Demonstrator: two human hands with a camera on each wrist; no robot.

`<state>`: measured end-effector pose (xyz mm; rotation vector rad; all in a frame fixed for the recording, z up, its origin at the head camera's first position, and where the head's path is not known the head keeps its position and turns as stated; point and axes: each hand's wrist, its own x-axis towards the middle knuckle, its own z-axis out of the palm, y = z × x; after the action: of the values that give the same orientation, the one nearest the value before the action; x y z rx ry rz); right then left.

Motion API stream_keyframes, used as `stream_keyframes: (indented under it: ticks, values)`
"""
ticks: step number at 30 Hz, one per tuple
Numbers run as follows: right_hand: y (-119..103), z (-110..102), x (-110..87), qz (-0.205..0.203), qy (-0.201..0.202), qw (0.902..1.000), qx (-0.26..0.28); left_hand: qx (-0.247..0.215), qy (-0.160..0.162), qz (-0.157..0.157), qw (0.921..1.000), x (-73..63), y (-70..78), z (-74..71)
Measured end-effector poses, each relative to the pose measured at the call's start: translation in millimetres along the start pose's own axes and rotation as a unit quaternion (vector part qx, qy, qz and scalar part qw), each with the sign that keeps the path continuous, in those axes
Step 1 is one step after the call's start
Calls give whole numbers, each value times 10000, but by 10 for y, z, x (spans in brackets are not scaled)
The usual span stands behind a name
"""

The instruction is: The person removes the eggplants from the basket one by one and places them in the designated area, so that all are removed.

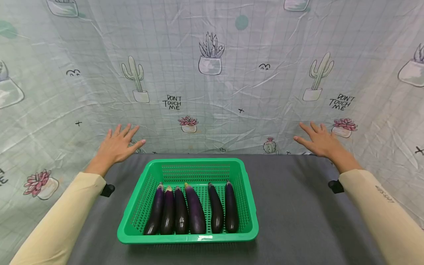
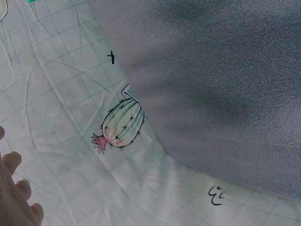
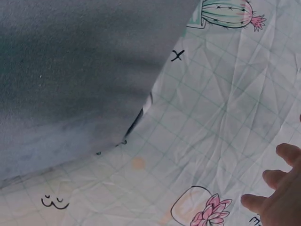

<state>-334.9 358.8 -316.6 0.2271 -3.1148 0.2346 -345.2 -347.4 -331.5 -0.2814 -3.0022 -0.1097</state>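
My left hand (image 1: 118,145) is held up with fingers spread, to the left of a green plastic basket (image 1: 185,239) and above the table's far left part. On the other side, my right hand (image 1: 320,140) is raised the same way, well to the right of the basket. Neither holds anything. Several dark purple eggplants (image 1: 196,211) lie side by side in the basket, stem ends toward the back. Fingertips of the left hand (image 2: 19,188) show at the edge of the left wrist view, and those of the right hand (image 3: 282,188) in the right wrist view.
The basket stands on a dark grey table (image 1: 285,213), left of its middle. A pale curtain (image 1: 245,84) printed with cacti and lettering hangs behind the table and along both sides. A small black object (image 1: 107,190) shows at the left wrist, another (image 1: 336,186) at the right.
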Motion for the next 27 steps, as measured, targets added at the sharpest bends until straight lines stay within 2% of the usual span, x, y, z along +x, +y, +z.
stream_keyframes:
  ticks: [12,18,23,27]
  values:
    - [-17,7,8,4,56,10000,66,-21,18,32,10000,-13,9,35]
    - [-55,-6,9,-37,129,9999,22,-57,198,66,9998,-18,22,18]
    - [-128,-11,-45,-229,230,9994,-130,-81,357,140,9992,-83,62,19]
    - [-216,3,-101,-368,323,9985,-244,-404,477,190,9979,-167,95,45]
